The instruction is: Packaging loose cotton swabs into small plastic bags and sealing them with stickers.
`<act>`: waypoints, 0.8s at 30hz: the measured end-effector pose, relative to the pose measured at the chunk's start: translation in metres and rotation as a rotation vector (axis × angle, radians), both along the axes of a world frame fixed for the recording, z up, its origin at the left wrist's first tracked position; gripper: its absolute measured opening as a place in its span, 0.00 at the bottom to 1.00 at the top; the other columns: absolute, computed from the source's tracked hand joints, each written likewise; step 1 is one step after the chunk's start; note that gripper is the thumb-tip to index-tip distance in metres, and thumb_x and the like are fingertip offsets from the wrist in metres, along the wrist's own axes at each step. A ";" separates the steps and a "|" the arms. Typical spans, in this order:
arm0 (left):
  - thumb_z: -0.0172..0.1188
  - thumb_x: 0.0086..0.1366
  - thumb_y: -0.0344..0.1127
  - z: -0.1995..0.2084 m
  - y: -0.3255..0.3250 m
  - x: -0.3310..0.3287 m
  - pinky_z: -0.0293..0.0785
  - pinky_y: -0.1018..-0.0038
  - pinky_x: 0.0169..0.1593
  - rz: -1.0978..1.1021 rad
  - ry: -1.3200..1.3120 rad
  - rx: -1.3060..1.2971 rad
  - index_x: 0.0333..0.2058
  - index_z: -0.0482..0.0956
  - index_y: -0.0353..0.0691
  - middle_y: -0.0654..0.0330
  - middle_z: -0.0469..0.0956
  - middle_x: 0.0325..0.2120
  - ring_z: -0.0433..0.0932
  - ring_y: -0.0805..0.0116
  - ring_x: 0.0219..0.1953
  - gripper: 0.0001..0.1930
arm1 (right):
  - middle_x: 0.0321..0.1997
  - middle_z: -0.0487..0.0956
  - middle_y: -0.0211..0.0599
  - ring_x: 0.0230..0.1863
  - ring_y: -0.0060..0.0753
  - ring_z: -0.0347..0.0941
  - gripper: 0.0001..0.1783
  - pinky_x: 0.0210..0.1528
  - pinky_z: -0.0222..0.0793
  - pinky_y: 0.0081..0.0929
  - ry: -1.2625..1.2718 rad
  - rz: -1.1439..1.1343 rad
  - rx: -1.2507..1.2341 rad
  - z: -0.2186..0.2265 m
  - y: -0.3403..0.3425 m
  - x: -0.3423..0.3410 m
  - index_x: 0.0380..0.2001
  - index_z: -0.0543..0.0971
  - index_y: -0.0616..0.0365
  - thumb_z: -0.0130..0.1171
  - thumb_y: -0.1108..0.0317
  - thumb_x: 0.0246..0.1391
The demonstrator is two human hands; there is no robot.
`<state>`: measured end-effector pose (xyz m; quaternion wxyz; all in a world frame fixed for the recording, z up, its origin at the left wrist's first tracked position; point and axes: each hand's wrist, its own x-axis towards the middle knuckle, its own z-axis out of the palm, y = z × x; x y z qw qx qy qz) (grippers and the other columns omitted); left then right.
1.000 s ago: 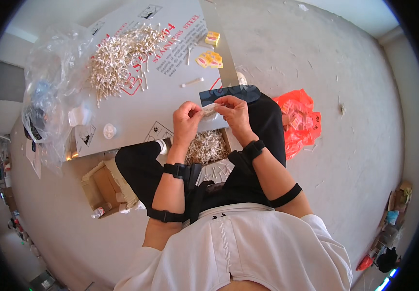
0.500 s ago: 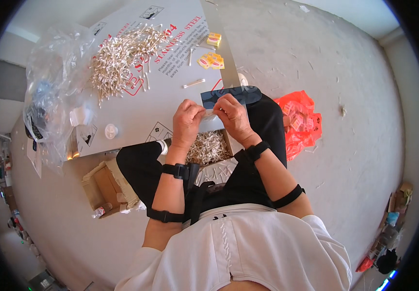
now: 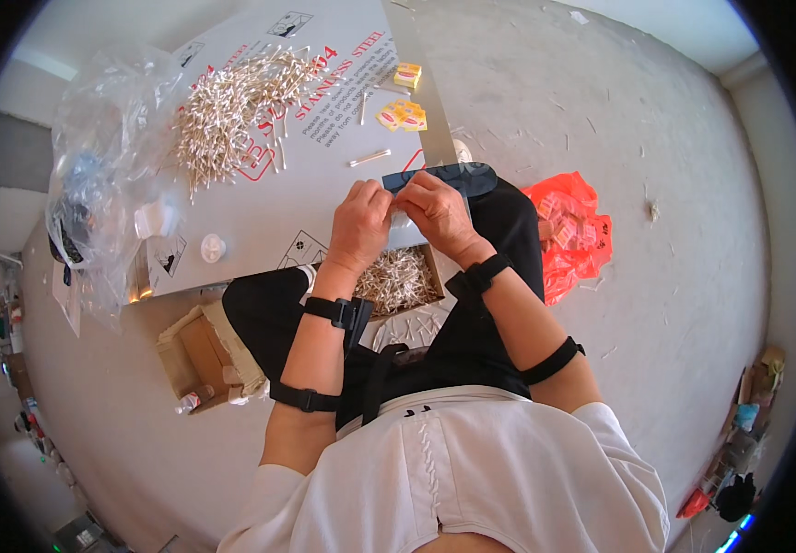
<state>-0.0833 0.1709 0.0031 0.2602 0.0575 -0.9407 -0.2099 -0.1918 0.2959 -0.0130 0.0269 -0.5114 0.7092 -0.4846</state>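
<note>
1. Head view: L hand (image 3: 361,224) + R hand (image 3: 435,210) close together, fingertips pinched on a small clear packet (image 3: 404,219), held above the lap, near edge of the cardboard sheet (image 3: 260,230).
2. Packet looks light, thin, floppy, prob. slippery; grip best at the edges.
3. Swab pile (image 3: 232,111) well apart, upper left; box of swabs (image 3: 398,276) just under the hands.

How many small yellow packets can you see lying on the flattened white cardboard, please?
3: one yellow packet near the cardboard's far edge, two more side by side just nearer. Others may be hidden.
</note>
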 end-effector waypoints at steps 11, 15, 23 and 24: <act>0.56 0.51 0.22 0.006 -0.017 -0.003 0.74 0.62 0.39 0.029 -0.066 -0.118 0.28 0.69 0.36 0.54 0.70 0.29 0.72 0.52 0.37 0.06 | 0.30 0.70 0.40 0.33 0.47 0.73 0.07 0.34 0.71 0.39 0.245 -0.027 0.034 0.008 -0.013 -0.010 0.28 0.71 0.57 0.58 0.74 0.44; 0.56 0.51 0.22 0.001 -0.016 0.005 0.74 0.61 0.40 0.047 -0.032 -0.194 0.30 0.70 0.36 0.53 0.70 0.31 0.72 0.52 0.38 0.07 | 0.30 0.69 0.39 0.33 0.43 0.72 0.07 0.35 0.71 0.36 0.483 0.009 0.023 0.007 -0.010 -0.010 0.27 0.71 0.57 0.56 0.72 0.40; 0.59 0.53 0.28 -0.043 0.003 0.041 0.68 0.60 0.55 0.026 -0.293 -0.083 0.45 0.74 0.36 0.53 0.72 0.49 0.71 0.53 0.52 0.18 | 0.30 0.69 0.36 0.33 0.39 0.72 0.05 0.36 0.72 0.33 0.449 0.097 0.194 -0.041 0.013 0.017 0.25 0.71 0.57 0.55 0.71 0.41; 0.59 0.53 0.28 -0.040 0.004 0.038 0.68 0.60 0.55 0.022 -0.295 -0.079 0.45 0.74 0.36 0.53 0.72 0.49 0.71 0.53 0.52 0.18 | 0.30 0.69 0.37 0.33 0.41 0.72 0.07 0.36 0.72 0.34 0.435 0.090 0.167 -0.042 0.014 0.016 0.25 0.71 0.58 0.55 0.72 0.39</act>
